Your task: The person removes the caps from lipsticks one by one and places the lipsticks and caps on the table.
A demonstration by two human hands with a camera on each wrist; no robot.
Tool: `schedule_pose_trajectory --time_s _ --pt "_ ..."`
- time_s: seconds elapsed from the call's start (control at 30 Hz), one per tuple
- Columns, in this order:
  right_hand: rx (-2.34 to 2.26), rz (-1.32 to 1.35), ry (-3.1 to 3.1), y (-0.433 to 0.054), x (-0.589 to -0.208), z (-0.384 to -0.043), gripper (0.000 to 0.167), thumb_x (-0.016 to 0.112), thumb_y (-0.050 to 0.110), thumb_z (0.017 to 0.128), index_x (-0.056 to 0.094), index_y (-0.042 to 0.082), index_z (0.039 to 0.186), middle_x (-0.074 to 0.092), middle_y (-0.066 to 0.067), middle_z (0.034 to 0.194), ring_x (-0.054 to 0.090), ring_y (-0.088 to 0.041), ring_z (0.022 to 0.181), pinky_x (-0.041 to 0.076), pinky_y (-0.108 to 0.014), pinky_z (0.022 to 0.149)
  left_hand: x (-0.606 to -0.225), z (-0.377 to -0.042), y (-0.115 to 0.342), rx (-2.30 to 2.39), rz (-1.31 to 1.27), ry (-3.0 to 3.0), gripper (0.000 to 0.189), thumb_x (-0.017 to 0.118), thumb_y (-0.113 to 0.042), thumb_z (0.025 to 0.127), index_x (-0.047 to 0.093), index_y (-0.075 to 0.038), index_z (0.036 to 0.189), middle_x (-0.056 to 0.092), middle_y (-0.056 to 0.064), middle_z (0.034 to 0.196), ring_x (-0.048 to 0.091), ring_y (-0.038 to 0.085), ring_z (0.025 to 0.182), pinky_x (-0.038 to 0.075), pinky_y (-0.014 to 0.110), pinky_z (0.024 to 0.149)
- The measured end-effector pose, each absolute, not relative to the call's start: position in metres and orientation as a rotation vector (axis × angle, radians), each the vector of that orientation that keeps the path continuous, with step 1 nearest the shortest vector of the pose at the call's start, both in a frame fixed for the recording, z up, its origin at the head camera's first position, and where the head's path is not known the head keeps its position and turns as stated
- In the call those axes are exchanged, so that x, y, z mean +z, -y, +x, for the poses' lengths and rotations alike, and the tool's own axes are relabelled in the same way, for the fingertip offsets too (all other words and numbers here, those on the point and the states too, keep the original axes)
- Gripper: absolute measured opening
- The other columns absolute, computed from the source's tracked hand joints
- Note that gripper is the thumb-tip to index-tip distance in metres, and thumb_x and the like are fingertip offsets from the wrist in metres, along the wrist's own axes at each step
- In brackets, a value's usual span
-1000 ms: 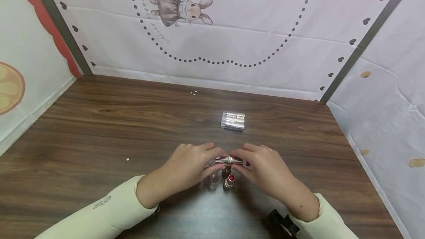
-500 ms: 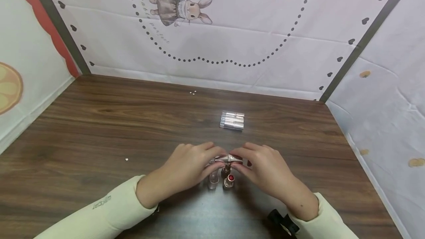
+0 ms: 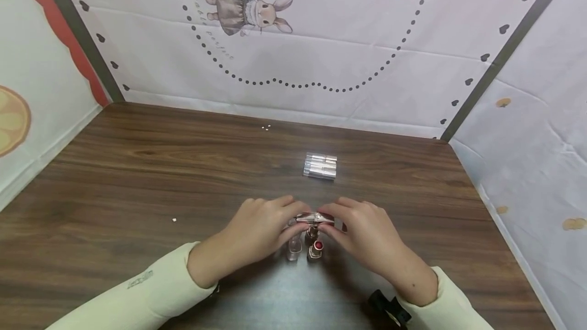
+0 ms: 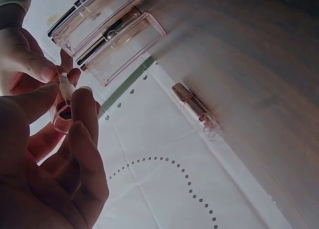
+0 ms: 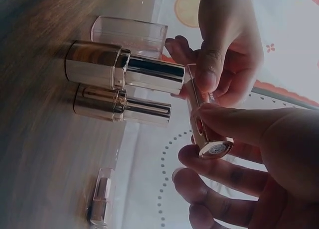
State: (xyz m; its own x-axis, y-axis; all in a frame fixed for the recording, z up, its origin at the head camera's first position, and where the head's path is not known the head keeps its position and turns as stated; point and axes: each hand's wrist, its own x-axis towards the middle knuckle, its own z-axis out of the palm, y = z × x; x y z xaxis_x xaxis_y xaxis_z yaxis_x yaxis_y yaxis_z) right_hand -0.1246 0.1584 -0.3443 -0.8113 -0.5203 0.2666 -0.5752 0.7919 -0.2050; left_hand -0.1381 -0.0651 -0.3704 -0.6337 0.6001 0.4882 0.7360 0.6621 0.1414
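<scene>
Left hand [image 3: 265, 225]: pinches shiny lipstick [image 3: 312, 218]
Right hand [image 3: 367, 230]: pinches its other end
Red lipstick [image 3: 315, 251]: could tip if bumped, well in from worktop's [image 3: 137, 177] far edge

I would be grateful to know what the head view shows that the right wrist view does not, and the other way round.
Only the head view: the rabbit print on the back cloth, the cream sleeves and the red tip of the nearer standing lipstick.

Only the right wrist view: the round label on the end of the held lipstick, and a red flower print.

Both: the left hand and right hand gripping the held lipstick, two standing lipsticks, a clear cap beside them, and lipsticks lying farther back on the table.
</scene>
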Motion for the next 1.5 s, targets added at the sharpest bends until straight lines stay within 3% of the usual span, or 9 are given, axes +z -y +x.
schedule_pose_trajectory --time_s 0.2,0.43,0.87,1.5 --pt "0.452 0.922 2.765 -0.1614 -0.3422 -0.1263 0.024 0.080 0.028 0.086 0.076 0.021 0.108 0.067 0.012 0.085 0.050 0.005 0.061 0.040 -0.018 0.055 -0.3699 -0.1383 0.0657 -0.458 -1.059 2.485 0.025 0.069 -0.039 0.093 0.071 -0.024 0.113 0.069 -0.010 0.090 0.055 0.003 0.053 0.037 0.021 0.044" --pt "0.457 0.888 2.764 -0.1650 -0.3400 -0.1290 0.024 0.082 0.023 0.084 0.077 0.018 0.107 0.070 0.009 0.090 0.057 0.003 0.063 0.044 -0.018 0.056 -0.3707 -0.1406 0.0691 -0.468 -1.061 2.434 0.023 0.073 -0.035 0.091 0.071 -0.024 0.111 0.068 -0.008 0.089 0.049 0.002 0.048 0.030 0.018 0.042" --pt "0.492 0.849 2.791 -0.1642 -0.3397 -0.1290 0.023 0.081 0.025 0.085 0.074 0.018 0.106 0.073 0.007 0.096 0.056 0.000 0.065 0.043 -0.017 0.055 -0.3701 -0.1394 0.0674 -0.458 -1.011 2.428 0.024 0.074 -0.035 0.090 0.070 -0.023 0.111 0.069 -0.009 0.090 0.051 0.003 0.048 0.032 0.020 0.041" --pt "0.500 0.841 2.777 -0.1651 -0.3424 -0.1325 0.023 0.080 0.022 0.085 0.072 0.018 0.106 0.069 0.010 0.089 0.058 -0.005 0.069 0.045 -0.020 0.060 -0.3705 -0.1431 0.0702 -0.487 -0.979 2.402 0.024 0.075 -0.033 0.089 0.069 -0.022 0.110 0.069 -0.007 0.088 0.053 0.007 0.048 0.034 0.022 0.042"
